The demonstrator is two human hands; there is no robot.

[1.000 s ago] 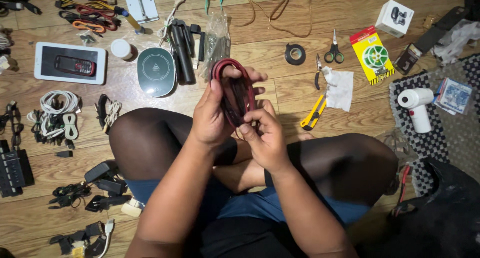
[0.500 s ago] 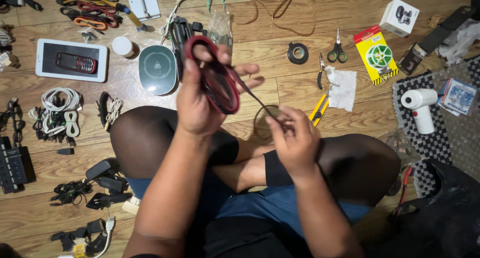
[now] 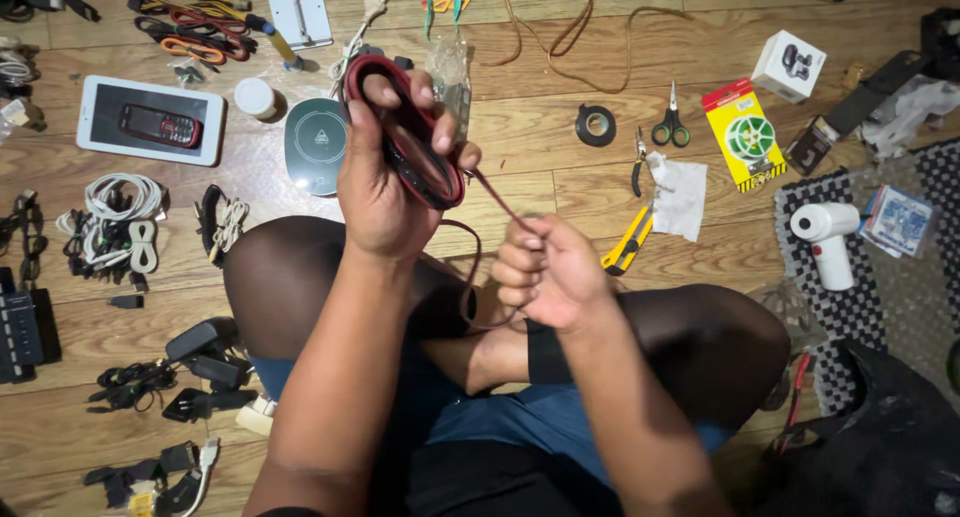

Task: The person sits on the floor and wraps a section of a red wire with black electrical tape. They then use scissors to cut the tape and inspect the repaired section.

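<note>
The person is wearing blue shorts [image 3: 560,417] and a black top [image 3: 470,482]. The arms are showing no sleeves, and both hands are wearing no gloves.

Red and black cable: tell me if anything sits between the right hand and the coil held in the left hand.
Nothing visible does. The left hand holds the coiled red and black cable raised above the knees, and its loose end runs straight through open air to the right hand, which pinches it. Only the person's own legs lie beneath.
</note>
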